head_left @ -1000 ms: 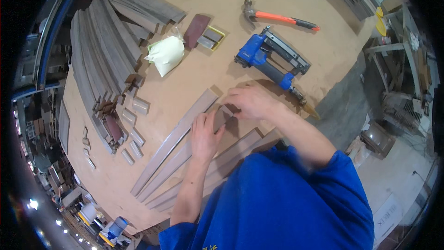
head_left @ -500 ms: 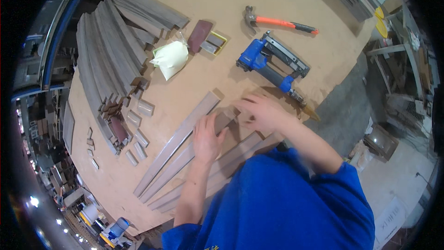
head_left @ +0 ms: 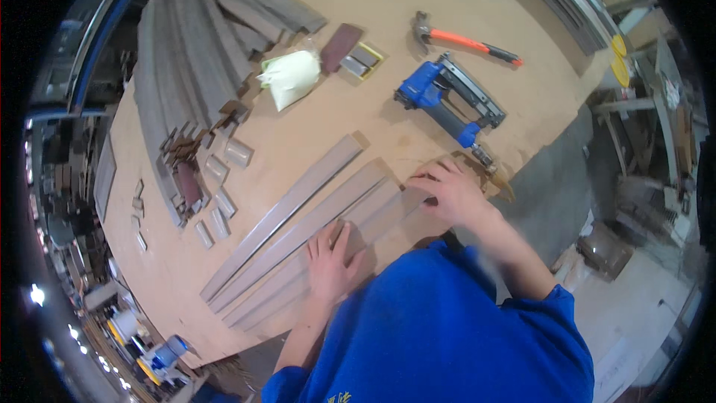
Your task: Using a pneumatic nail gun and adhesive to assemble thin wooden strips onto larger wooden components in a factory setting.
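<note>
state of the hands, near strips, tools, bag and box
Long grey-brown strips: lying side by side
Bare left hand: spread on strips
Bare right hand: bent, at a strip's upper end
Orange-and-black claw hammer: lying unheld
Blue-and-black nail gun: lying unheld
Pale green plastic bag: filled
Small yellow-edged box: open

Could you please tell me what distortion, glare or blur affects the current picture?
Head view: fisheye distortion bows the edges of the flat tan tabletop, with a black rim; head view: small white lamps glare at lower left; head view: a pale gleam edges one long, flat grey-brown strip, and the bare right forearm looks smeared along its inner side.
</note>
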